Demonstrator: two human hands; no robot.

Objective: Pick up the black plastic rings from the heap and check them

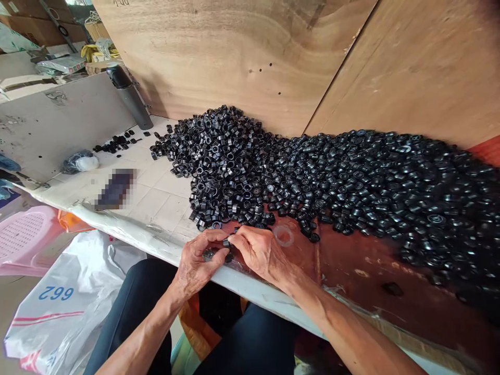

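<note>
At the table's front edge my left hand (pixel 202 256) pinches a small black plastic ring (pixel 226 243) between thumb and forefinger. My right hand (pixel 261 249) meets it from the other side, its thumb and finger closed at the same piece. Part of that piece is hidden by the fingertips. Just beyond my hands rises a heap of black plastic rings (pixel 219 151). To the right it runs into a broad pile of glossy black round caps (pixel 363 177). A few black pieces lie right under my fingers, partly covered.
A dark grey bottle-like cylinder (pixel 135 101) stands at the back left, near scattered black bits (pixel 117 143) and a plastic-wrapped white bundle (pixel 84 161). Plywood boards (pixel 234 52) wall off the back. A white sack (pixel 66 297) and a pink stool (pixel 29 237) are at lower left.
</note>
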